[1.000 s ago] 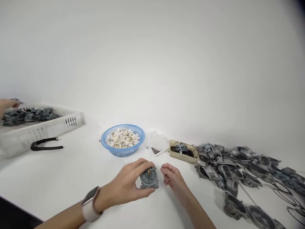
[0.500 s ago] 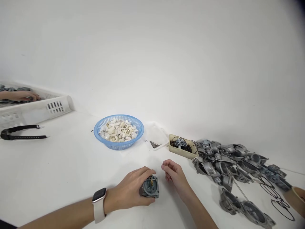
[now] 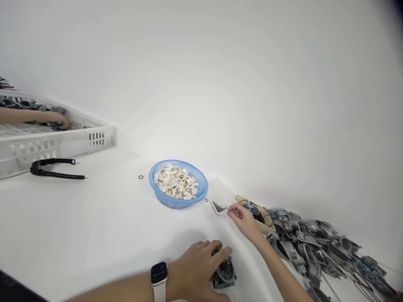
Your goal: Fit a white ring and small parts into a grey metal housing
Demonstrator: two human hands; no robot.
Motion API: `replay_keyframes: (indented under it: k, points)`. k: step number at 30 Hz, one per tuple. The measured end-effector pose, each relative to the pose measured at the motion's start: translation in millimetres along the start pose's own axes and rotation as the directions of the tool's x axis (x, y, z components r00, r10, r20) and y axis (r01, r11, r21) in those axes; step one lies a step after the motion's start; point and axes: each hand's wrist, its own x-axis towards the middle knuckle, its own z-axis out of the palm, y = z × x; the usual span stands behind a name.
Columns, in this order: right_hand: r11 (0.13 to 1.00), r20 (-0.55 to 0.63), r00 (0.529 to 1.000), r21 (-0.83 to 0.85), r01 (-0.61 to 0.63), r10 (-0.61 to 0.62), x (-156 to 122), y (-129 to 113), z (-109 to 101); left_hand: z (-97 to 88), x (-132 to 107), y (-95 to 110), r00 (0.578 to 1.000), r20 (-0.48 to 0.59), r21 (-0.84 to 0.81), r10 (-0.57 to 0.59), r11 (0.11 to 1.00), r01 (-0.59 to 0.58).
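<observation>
Left hand [image 3: 197, 272] — grasping grey cast-metal housing [image 3: 225, 273], in front of blue plastic basket [image 3: 178, 200]. Right hand [image 3: 244, 218] — fingers pinched beside small dark pins [image 3: 219, 206], right of basket; contents indiscernible.

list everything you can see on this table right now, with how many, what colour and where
basket: one, blue, mid-table, holding many white curved pieces
small dark pins: a little heap, on a clear bag right of the basket
shallow tray: one, beige, behind the right hand, with black and metal bits
metal housings: a pile, grey, far right
crate: one, white, far left, with grey parts; another person's hand in it
strap: one, black, in front of the crate
small rings: two, black, either side of the basket
grey part: one, near edge
watch: one, pale band, left wrist
left hand: grips the grey part
right hand: reaches to the pins
</observation>
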Motion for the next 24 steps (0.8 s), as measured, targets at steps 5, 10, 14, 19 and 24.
replay_keyframes:
  k: [5, 10, 14, 19, 24]
  points:
    - [0.980, 0.011, 0.996, -0.177, 0.090, -0.090, 61, -44, -19, -8.5, -1, -4, 0.990, 0.031, 0.165, 0.138, 0.976, -0.142]
    - [0.912, 0.266, 0.925, -0.238, 0.335, -0.270, 89, -117, 13, -12.7, -1, -7, 0.975, 0.018, 0.265, 0.222, 0.939, -0.219]
    - [0.872, 0.453, 0.856, -0.281, 0.402, -0.249, 112, -147, 50, -11.8, 0, -9, 0.975, -0.023, 0.288, 0.221, 0.935, -0.206]
    - [0.868, 0.602, 0.784, -0.300, 0.397, -0.150, 135, -149, 75, -13.0, 3, -12, 0.957, -0.074, 0.340, 0.281, 0.909, -0.240]
    - [0.884, 0.578, 0.795, -0.254, 0.392, -0.186, 135, -148, 74, -14.7, 3, -11, 0.952, -0.081, 0.363, 0.296, 0.898, -0.248]
